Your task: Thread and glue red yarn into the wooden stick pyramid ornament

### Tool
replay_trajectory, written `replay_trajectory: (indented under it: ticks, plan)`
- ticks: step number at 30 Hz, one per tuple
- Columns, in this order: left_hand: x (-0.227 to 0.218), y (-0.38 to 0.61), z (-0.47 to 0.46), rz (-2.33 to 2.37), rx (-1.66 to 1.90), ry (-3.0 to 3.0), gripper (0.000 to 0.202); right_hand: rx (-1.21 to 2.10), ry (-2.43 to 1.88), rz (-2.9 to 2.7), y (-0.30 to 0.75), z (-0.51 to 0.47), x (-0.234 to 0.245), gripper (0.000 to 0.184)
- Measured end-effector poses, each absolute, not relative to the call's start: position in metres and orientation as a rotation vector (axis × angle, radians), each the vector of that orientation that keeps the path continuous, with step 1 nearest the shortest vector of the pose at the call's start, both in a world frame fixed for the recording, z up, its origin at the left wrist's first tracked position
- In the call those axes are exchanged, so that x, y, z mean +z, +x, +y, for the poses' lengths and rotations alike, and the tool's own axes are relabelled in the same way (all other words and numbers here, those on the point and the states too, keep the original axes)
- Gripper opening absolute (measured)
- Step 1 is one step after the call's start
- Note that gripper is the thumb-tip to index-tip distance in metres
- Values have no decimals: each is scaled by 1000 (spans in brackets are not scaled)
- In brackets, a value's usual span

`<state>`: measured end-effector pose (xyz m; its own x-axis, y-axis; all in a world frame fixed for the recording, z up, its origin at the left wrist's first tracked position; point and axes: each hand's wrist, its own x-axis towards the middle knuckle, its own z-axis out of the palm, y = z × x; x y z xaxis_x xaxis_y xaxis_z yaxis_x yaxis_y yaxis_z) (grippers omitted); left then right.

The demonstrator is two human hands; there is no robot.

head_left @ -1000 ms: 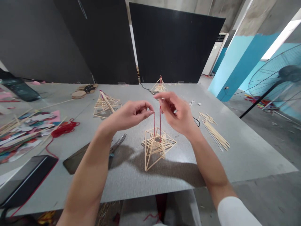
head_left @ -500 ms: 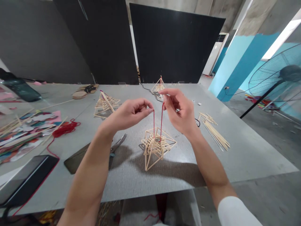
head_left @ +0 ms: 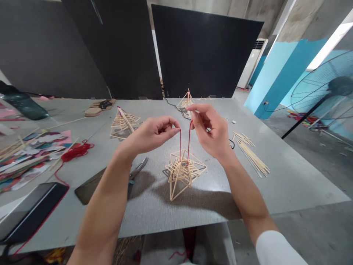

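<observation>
My left hand (head_left: pixel 159 133) pinches one end of a red yarn (head_left: pixel 189 145) between thumb and forefinger. The other end sits in the pinch of my right hand (head_left: pixel 209 127), which is closed and slightly higher. Both strands run down, nearly taut, into the middle of a star-shaped frame of thin wooden sticks (head_left: pixel 183 171). The frame appears to rest on the grey table below my hands. How the yarn is fixed inside the lattice is hidden among the sticks. Scissors (head_left: pixel 138 170) lie left of the frame, partly behind my left forearm.
Two more stick frames stand farther back, one at left (head_left: pixel 124 121) and one partly behind my right hand (head_left: pixel 186 100). Loose sticks (head_left: pixel 253 158) lie at right. At left are a red yarn bundle (head_left: pixel 78 151), paper scraps (head_left: pixel 41 147), a dark phone-like slab (head_left: pixel 88 187) and a bottle (head_left: pixel 24 101).
</observation>
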<state>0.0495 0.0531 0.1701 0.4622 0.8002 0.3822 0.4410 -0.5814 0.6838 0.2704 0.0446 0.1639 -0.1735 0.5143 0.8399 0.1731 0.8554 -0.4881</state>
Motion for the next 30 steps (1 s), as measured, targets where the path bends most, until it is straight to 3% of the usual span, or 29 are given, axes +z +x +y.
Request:
replay_trajectory:
  ticks: [11, 18, 30]
  plan:
    - [172, 51, 52, 1125, 845, 2262, 23, 593, -472, -1531, 277, 46, 172, 28]
    - [170, 57, 52, 1101, 802, 2275, 23, 591, -510, -1557, 283, 50, 172, 42]
    - [165, 63, 54, 1076, 758, 2300, 23, 560, -548, -1541, 287, 57, 173, 45]
